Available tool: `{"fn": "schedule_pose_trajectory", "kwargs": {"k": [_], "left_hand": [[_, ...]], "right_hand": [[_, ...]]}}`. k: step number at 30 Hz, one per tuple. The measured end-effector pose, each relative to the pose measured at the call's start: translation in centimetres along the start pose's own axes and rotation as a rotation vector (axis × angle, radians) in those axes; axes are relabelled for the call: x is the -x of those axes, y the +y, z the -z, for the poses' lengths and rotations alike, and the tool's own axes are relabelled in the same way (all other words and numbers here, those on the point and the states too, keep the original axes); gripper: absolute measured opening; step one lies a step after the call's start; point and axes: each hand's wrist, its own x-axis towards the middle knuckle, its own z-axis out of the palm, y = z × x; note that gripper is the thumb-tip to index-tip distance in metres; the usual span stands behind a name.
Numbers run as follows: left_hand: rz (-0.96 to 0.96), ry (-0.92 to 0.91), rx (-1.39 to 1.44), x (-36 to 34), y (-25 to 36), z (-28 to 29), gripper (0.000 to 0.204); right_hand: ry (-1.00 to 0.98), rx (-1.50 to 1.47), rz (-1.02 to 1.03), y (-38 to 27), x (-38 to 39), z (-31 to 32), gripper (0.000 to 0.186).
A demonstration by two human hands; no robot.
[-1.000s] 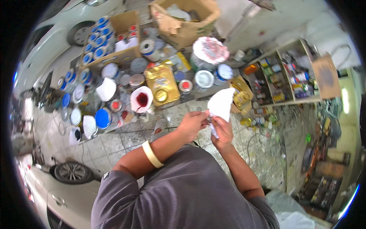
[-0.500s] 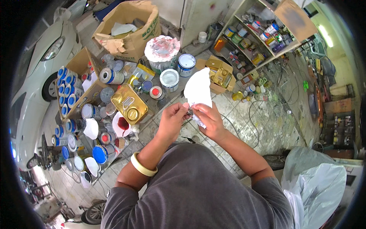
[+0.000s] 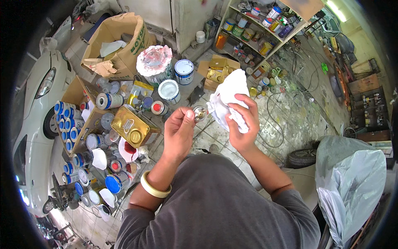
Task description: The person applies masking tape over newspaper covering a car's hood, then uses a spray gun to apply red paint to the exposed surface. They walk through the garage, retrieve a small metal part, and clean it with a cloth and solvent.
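Note:
My left hand (image 3: 179, 132) pinches a small round metal part (image 3: 200, 113) between thumb and fingers. The part is shiny with a darker, brownish middle; its exact kind is too small to make out. To the right of it, my right hand (image 3: 244, 126) grips a crumpled white cloth or paper wipe (image 3: 231, 92), which bunches under the fingers and spreads upward. A narrow gap separates the wipe from the metal part. Around my left forearm sits a roll of cream masking tape (image 3: 151, 185), worn like a bangle.
Left of me crowd paint cans (image 3: 117, 181), a gold rectangular tin (image 3: 132, 124) and a carton of cans (image 3: 89, 120). Farther off stand a paint-smeared bucket (image 3: 154, 62), a large carton (image 3: 118, 43) and a shelf (image 3: 265, 37). A hose (image 3: 271, 120) crosses the floor; plastic sheeting (image 3: 352, 178) hangs at right.
My hands have come apart: the right has moved right with the wipe, now more crumpled, exposing the metal part in my left. The view has shifted, so the surroundings sit farther left.

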Motion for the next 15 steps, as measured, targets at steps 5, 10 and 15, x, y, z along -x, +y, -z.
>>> {"fn": "schedule_pose_trajectory", "kwargs": {"k": [5,10,15], "left_hand": [[-0.033,-0.016,-0.054,-0.3,-0.4,-0.3,0.018],[-0.322,-0.029,-0.757,0.3,0.9,-2.1,0.011],[-0.462,-0.077,-0.976,0.8,0.2,-2.0,0.012]], "right_hand": [[-0.157,-0.221,0.000,-2.0,-0.4,1.5,0.039],[-0.174,-0.556,-0.469,-2.6,1.2,-0.2,0.053],[-0.291,-0.448,-0.555,-0.5,1.9,-0.1,0.043]]}}
